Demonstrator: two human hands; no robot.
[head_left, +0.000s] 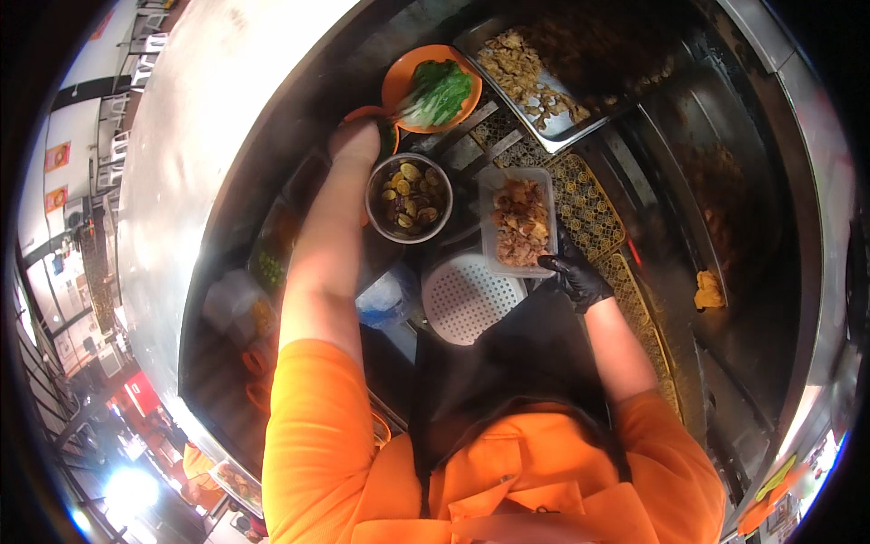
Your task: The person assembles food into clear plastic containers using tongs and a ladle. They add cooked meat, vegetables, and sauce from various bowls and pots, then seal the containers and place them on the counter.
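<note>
My left hand [353, 142] is bare and reaches forward to a small orange-rimmed bowl [385, 122] beside a metal bowl [410, 198] of sliced pickled vegetables; its fingers are hidden, so I cannot see what they grip. My right hand [574, 275], in a black glove, holds the near edge of a clear plastic container [518, 220] filled with brown fried pieces. An orange plate [432, 88] with green leaves sits just beyond the bowls.
A steel tray [535, 82] of fried pieces lies at the back over a fryer with wire grates [584, 204]. A white perforated lid [467, 297] sits near my apron. A yellow cloth [708, 290] lies on the right.
</note>
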